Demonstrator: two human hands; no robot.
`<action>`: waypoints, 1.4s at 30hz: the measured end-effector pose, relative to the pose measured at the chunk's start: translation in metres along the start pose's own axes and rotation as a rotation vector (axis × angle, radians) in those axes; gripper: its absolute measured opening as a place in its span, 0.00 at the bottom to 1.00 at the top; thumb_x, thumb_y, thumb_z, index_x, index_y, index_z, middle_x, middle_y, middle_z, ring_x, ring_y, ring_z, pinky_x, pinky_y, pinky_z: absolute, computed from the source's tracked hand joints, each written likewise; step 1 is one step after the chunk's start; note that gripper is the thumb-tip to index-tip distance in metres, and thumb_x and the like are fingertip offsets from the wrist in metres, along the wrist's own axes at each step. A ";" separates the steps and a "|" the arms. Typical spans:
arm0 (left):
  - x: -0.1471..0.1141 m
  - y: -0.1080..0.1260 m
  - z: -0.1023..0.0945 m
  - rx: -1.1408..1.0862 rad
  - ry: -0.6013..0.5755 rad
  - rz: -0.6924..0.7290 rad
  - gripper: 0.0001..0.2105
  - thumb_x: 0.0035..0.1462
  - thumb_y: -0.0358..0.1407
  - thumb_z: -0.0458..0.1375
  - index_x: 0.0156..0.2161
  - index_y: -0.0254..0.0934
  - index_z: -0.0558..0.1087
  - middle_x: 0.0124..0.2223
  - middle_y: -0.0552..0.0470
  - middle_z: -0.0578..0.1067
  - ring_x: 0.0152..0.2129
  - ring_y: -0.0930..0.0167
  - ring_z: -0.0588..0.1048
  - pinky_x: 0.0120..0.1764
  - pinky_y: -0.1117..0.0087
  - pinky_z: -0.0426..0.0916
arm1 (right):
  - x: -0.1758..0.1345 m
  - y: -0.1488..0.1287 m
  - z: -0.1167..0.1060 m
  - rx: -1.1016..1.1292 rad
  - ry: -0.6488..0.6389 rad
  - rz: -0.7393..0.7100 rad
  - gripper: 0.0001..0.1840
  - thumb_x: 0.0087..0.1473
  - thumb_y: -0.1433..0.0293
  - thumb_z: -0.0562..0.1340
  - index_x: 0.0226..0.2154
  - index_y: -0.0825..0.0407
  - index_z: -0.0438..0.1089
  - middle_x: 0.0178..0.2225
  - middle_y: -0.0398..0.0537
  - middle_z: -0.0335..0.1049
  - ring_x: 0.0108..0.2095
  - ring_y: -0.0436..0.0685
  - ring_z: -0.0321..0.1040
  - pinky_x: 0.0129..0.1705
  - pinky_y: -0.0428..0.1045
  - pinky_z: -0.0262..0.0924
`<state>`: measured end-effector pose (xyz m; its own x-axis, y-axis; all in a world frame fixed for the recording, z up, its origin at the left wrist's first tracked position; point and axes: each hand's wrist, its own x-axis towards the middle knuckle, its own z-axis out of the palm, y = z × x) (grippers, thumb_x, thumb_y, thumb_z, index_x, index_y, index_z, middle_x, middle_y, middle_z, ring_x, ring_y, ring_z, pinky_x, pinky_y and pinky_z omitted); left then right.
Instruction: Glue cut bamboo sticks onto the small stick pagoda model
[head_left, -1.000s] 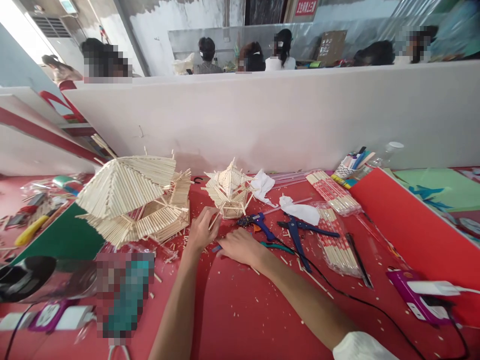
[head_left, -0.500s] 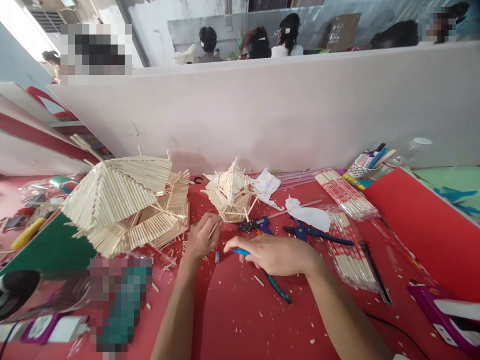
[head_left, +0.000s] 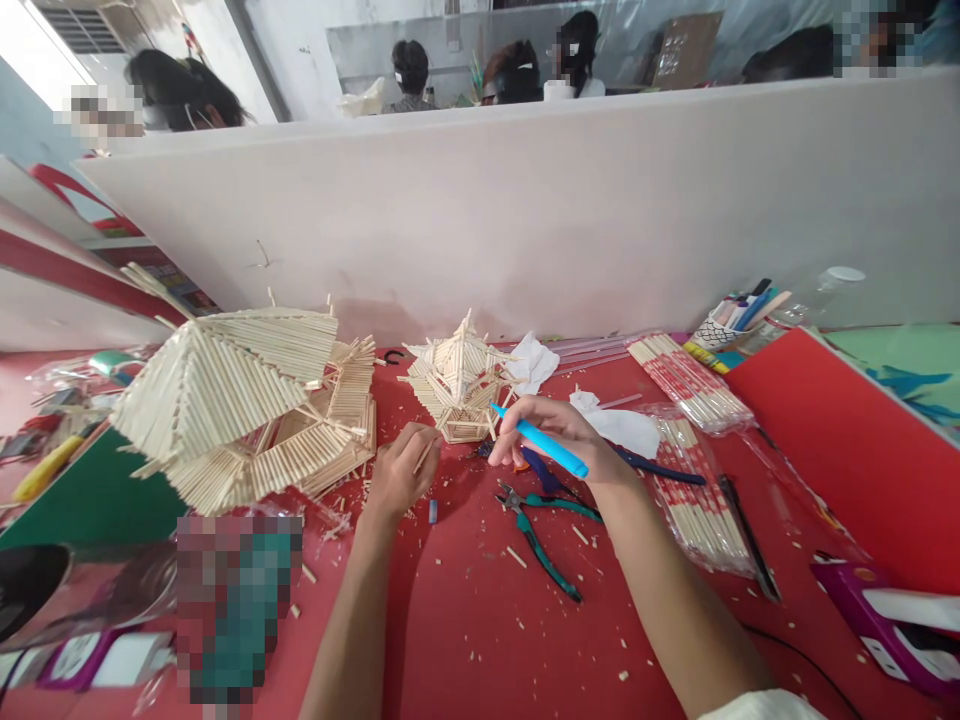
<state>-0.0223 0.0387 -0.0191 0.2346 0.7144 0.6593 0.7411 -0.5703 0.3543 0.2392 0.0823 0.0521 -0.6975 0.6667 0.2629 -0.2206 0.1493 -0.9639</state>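
My right hand (head_left: pixel 551 425) is raised over the table with its fingers closed around a bright blue marker pen (head_left: pixel 551 447), its tip toward the small stick model (head_left: pixel 461 375). My left hand (head_left: pixel 405 470) rests left of that model's base, fingers curled around what looks like a short wooden stick (head_left: pixel 424 452). Just below it on the table lies a small blue piece (head_left: pixel 433 511). Green-handled cutting pliers (head_left: pixel 529 525) lie with handles apart under my right hand. A blue glue gun (head_left: pixel 541 470) is partly hidden behind that hand.
A large stick-built roofed model (head_left: pixel 225 390) stands at the left. Packs of wooden sticks (head_left: pixel 686 380), white tissue (head_left: pixel 622 430), a black pen-like tool (head_left: pixel 750 540) and a red board (head_left: pixel 847 450) lie right. A white partition (head_left: pixel 525 220) closes the back; people sit beyond it.
My right hand has lifted up and right with the blue marker pen, uncovering the pliers. My left hand has barely moved. The view has shifted slightly.
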 end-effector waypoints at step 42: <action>-0.001 -0.001 0.000 -0.003 0.000 -0.018 0.06 0.67 0.30 0.52 0.45 0.39 0.70 0.39 0.48 0.77 0.34 0.72 0.77 0.36 0.73 0.70 | 0.034 0.028 0.026 -0.549 0.328 -0.101 0.07 0.60 0.64 0.64 0.38 0.49 0.75 0.38 0.45 0.79 0.40 0.56 0.75 0.44 0.50 0.66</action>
<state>-0.0231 0.0388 -0.0200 0.2212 0.7242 0.6532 0.7432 -0.5588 0.3679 0.1913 0.0899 0.0350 -0.4280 0.8052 0.4106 0.1674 0.5170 -0.8394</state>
